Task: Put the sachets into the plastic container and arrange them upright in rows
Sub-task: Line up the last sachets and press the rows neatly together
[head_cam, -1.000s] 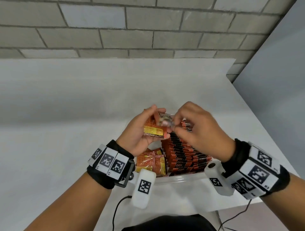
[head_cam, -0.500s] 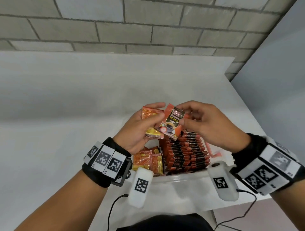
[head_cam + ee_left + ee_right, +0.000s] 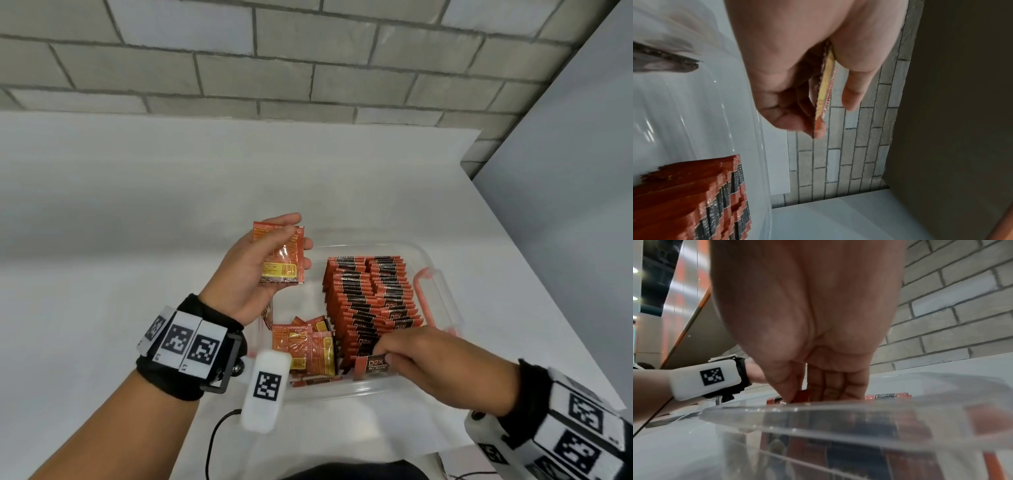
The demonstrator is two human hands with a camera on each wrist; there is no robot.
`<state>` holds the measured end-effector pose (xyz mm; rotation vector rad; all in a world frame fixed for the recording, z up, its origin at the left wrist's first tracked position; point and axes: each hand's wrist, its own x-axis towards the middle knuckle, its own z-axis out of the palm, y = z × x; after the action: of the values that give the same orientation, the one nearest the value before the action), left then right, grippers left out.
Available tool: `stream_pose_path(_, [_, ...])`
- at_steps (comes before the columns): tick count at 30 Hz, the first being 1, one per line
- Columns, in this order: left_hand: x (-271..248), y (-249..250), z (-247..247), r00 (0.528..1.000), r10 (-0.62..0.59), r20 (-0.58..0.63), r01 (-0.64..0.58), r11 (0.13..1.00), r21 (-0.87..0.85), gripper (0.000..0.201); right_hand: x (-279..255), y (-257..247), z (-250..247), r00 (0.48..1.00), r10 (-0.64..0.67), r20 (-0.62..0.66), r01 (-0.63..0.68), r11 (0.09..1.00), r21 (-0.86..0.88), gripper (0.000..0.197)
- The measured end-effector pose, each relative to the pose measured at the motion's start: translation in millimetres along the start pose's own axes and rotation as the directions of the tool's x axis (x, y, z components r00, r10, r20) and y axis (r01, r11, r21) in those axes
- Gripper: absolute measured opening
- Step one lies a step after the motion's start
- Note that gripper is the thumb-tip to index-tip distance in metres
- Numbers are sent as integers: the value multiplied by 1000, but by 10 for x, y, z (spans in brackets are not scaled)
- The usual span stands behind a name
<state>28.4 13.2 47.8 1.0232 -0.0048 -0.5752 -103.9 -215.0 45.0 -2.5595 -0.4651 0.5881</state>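
Right hand (image 3: 431,363), lower right of head view, pinches top edge of D2X sachet (image 3: 371,366) at near end of upright rows (image 3: 370,301) inside clear plastic container (image 3: 442,274). Left hand (image 3: 255,270), centre frame, grips spare sachets (image 3: 281,255) above container. Sachets likely light, thin, floppy, slick foil; best held by sealed edge.

A: How much of the sachet (image 3: 371,367) pinched in the right hand (image 3: 442,368) shows?
B: Only its top; the fingers (image 3: 835,382) cover the rest.
A: And the plastic container (image 3: 432,267)?
B: Its near left corner sits behind the left wrist camera (image 3: 265,390). The print on the loose sachets (image 3: 305,346) is too small to read.
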Motion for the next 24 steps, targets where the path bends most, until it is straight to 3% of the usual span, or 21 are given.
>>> stream_pose_path(5, [-17, -17, -4, 1000, -9, -7, 9, 1000, -3, 41, 46, -22, 13, 997, -12, -70, 5, 996, -92, 26])
stream_pose_path(14, [-33, -9, 8, 1000, -12, -9, 12, 1000, 19, 38, 177, -76, -48, 995, 20, 93, 2, 973, -229, 19])
stream_pose_path(24, [-32, -17, 50, 1000, -18, 9, 18, 1000, 21, 35, 271, -107, -81, 989, 53, 136, -9, 953, -302, 17])
